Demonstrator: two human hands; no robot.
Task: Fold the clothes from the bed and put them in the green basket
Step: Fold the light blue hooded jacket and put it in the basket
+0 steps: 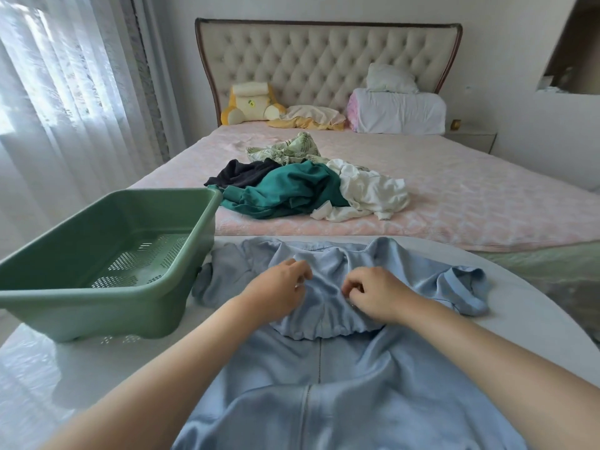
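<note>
light-blue garment (324,378) spread on the white glossy table (48,384), one sleeve (467,287) near its round edge | left hand (276,295) and right hand (380,295) pinch its gathered waist with curled fingers (300,270) | green perforated basket (107,293) just beside | crumpled clothes (292,186) on bed (470,196)

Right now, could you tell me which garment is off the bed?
The light blue garment: on the white table, held by the left hand and right hand; the other clothes are heaped on the bed.
</note>
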